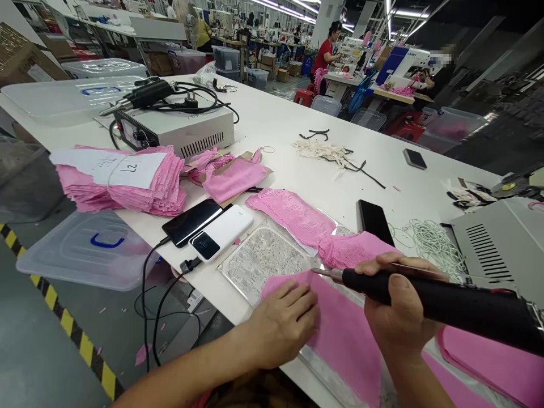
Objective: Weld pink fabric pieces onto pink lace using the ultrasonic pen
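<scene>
My right hand (402, 311) is wrapped around a black ultrasonic welding handpiece (442, 303), which slants down to the left. Its metal tip meets the upper edge of a pink fabric piece (344, 334). Just left of the tip, my left hand (284, 320) has its fingers curled and close together on that edge, holding the fabric; its thumb is hidden. Under the cloth lies a grey speckled plate (266, 258) in clear wrapping. Beyond the tip, a pink lace strip (293, 218) stretches across the plate towards my right hand.
Left of the plate are a white power bank (223, 232), a black phone (198, 221) and a tied pink fabric stack (127, 187). Behind them, a control box (178, 127) carries another handpiece (147, 95). A dark phone (374, 221) and pale green cords (436, 243) lie right.
</scene>
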{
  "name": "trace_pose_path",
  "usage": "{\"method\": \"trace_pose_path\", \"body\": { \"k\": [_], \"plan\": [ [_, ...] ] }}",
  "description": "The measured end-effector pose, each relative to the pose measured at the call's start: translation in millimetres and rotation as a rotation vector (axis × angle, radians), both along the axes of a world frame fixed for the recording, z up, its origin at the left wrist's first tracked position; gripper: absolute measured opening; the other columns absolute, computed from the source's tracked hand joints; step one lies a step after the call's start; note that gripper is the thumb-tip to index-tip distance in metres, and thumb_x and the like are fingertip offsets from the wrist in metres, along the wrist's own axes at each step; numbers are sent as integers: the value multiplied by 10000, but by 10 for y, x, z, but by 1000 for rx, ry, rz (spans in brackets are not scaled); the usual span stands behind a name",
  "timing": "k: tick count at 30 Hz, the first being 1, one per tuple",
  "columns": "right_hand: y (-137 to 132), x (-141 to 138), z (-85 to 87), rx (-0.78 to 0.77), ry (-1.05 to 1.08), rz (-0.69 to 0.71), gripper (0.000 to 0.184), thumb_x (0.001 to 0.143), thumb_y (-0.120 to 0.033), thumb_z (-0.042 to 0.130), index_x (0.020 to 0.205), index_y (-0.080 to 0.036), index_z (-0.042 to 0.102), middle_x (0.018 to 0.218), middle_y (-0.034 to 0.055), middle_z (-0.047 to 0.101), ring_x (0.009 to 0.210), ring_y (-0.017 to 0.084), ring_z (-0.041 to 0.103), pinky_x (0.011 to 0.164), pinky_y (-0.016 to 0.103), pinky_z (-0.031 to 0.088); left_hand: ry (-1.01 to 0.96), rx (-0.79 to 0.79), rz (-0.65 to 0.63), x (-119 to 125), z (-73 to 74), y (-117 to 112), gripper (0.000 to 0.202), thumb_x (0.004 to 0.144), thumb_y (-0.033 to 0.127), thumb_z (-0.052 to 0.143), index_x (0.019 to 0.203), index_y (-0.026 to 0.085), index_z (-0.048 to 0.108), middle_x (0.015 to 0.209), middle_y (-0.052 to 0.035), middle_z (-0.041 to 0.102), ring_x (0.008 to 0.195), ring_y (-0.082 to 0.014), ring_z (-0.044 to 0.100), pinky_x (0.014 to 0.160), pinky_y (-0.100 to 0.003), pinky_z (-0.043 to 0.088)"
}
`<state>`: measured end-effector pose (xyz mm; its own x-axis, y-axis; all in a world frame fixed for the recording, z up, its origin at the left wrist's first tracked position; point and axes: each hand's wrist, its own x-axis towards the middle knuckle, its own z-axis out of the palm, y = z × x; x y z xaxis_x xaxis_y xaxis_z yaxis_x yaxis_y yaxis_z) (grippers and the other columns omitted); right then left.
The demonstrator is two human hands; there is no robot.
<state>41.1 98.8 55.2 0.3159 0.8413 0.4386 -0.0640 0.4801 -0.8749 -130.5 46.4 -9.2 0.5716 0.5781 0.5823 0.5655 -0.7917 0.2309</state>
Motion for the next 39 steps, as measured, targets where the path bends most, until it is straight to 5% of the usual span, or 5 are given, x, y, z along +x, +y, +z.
{"method": "trace_pose_path", "body": {
  "k": [16,22,27,39],
  "plan": [
    [1,-4,26,-10,27,-21,169,702,-251,679,803,-207,550,782,-25,577,584,133,584,613,377,570,-30,41,-6,-22,31,-55,215,981,185,480,1065,77,645,1096,-163,711,1088,-243,666,999,-403,529],
    [-77,-73,135,-42,93,-22,163,667,-233,663,783,-213,551,740,-34,568,554,134,576,551,360,575,-119,67,65,-332,109,-252,221,947,133,494,1104,77,638,1075,-150,735,1099,-245,670,976,-404,541],
    [-97,-130,77,-63,40,34,162,685,-251,672,782,-207,551,752,-30,570,570,137,586,582,378,583,-128,51,162,-598,35,-376,238,926,124,533,1138,91,637,1097,-136,738,1134,-264,664,986,-434,534],
    [-92,-155,25,-73,13,37,183,691,-253,689,785,-214,538,769,-31,586,587,137,587,605,386,582,-110,48,165,-740,-40,-362,272,912,130,555,1175,100,619,1126,-145,728,1198,-267,629,1043,-460,495]
  ]
}}
